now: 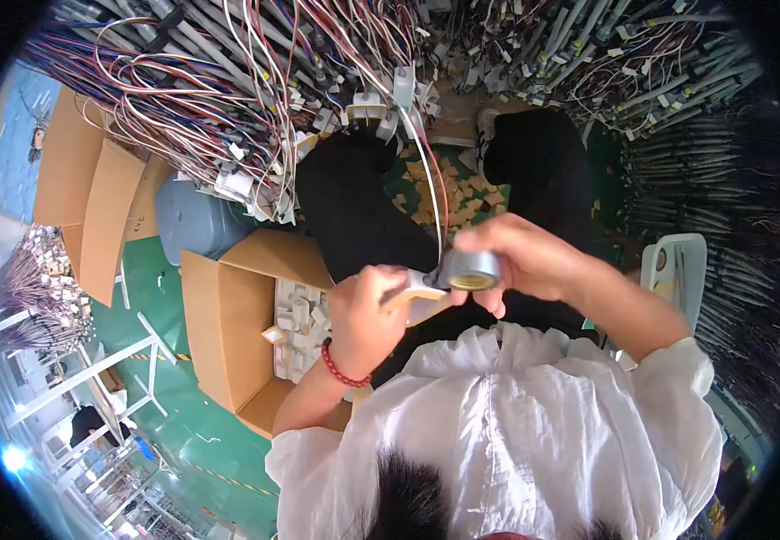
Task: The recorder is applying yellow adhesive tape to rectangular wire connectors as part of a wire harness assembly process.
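In front of my lap, my left hand (pixel 369 313) is closed around a white plastic part with a tan face (pixel 420 295). A roll of grey tape (pixel 471 265) with a yellowish core sits in the fingers of my right hand (pixel 534 259), close beside that part. Thin white and red wires (pixel 436 193) come down from the bundle above and end between my hands. Something dark shows where the wires meet the white part. My fingers and the tape roll hide the exact joint.
Thick bundles of cables with white connectors (pixel 367 99) hang ahead. At left, an open cardboard box (pixel 210 324) holds several white parts, near a grey-blue bin (pixel 196 216) and another carton (pixel 106 216). Tan scraps (pixel 444 193) litter the floor between my legs. A white chair-like frame (pixel 678 270) stands at right.
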Motion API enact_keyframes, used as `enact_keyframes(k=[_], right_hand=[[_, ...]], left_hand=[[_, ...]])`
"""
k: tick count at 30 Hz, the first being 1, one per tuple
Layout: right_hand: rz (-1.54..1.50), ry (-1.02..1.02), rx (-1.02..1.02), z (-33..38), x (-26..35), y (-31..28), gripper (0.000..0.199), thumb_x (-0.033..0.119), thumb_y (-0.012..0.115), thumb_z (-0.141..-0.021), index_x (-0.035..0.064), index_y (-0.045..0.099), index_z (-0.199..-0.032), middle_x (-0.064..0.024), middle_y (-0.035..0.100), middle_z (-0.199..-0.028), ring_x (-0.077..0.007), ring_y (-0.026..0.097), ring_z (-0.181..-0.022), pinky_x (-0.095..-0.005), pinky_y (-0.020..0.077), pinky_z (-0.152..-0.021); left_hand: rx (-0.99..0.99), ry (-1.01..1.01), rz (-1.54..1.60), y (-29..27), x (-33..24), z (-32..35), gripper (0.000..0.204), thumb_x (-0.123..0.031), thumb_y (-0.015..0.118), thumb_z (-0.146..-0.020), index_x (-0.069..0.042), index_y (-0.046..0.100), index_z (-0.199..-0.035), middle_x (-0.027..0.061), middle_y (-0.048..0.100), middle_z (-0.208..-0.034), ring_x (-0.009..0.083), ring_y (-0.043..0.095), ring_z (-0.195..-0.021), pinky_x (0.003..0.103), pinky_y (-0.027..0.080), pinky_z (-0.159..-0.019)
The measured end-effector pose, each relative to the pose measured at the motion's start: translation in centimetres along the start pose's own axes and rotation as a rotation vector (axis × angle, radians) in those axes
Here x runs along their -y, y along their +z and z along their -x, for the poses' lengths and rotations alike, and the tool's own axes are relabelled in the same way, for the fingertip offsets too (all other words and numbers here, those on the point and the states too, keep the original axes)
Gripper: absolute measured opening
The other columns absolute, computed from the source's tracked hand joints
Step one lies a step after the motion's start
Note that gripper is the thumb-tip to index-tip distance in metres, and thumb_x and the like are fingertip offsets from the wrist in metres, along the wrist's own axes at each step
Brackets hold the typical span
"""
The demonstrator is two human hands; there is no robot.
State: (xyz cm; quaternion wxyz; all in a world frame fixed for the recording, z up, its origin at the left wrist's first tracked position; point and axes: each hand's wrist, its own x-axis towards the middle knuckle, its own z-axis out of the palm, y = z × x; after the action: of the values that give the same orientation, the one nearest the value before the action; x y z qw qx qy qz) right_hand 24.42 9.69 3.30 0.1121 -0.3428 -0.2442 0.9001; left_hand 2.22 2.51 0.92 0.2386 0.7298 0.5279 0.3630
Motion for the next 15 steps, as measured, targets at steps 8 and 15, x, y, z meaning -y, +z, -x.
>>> enact_keyframes(k=[8,15], right_hand=[[0.346,-0.416,-0.048,-1.4,-1.0,-1.9,0.049,0.014,0.069,-0.076,0.0046,0.052,-0.121,-0.0057,0.042,-0.131,-0.0183,0.042,-0.12,-0.0361,0.0386,-0.099],[0.664,-0.344,0.317,-3.0,1.2,-2.1,0.037,0.007,0.075,-0.072,0.0013,0.065,-0.108,-0.0031,0.064,-0.096,-0.0105,0.058,-0.086,-0.0245,0.0457,-0.074]], left_hand=[[0.106,-0.443,0.444,0.4,-1.0,1.3,0.025,0.002,0.071,-0.076,-0.002,0.051,-0.091,0.0104,0.065,-0.076,0.0183,0.067,-0.069,0.029,0.053,-0.062],[0.249,-0.516,0.741,-0.3,-0.7,1.4,0.027,0.008,0.065,-0.079,-0.001,0.053,-0.101,0.0061,0.061,-0.097,0.0095,0.061,-0.087,0.024,0.05,-0.075]])
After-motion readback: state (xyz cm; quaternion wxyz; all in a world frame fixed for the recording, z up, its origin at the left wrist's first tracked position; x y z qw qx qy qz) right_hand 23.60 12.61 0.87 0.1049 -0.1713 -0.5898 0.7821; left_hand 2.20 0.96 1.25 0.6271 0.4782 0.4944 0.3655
